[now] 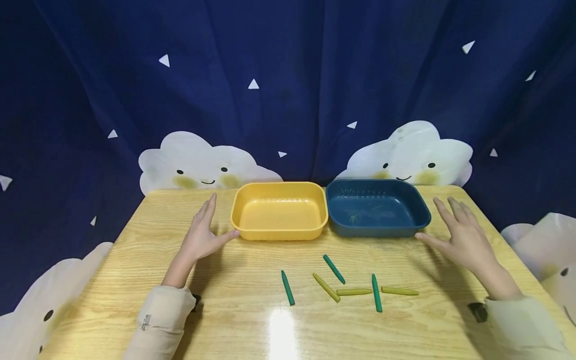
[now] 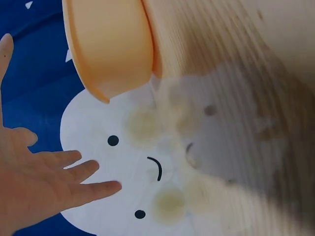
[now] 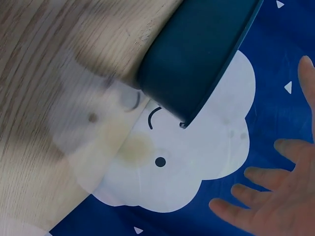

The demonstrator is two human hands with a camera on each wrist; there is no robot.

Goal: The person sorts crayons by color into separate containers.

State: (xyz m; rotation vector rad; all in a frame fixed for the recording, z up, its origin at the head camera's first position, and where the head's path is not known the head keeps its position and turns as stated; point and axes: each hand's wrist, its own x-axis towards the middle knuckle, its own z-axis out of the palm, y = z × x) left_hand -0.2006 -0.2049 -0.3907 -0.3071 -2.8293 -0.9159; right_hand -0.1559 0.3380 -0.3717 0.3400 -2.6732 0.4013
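Note:
A yellow bin (image 1: 280, 234) stands at the back of the table, side by side with a dark blue bin (image 1: 380, 232). Fingers spread, my left hand (image 1: 202, 240) hovers at the yellow bin's left side, thumb tip by its front corner. On the other side my right hand (image 1: 468, 242) is spread too, its thumb near the blue bin's front right corner. Neither hand holds anything. In front of the bins lie three green crayons (image 1: 288, 288) and three yellow crayons (image 1: 400, 291). Both wrist views show the straight fingers beside a bin wall.
The wooden table (image 1: 234, 320) ends at a dark blue curtain (image 1: 288, 90) printed with white clouds and triangles, right behind the bins. A glare spot shows at the table's near middle.

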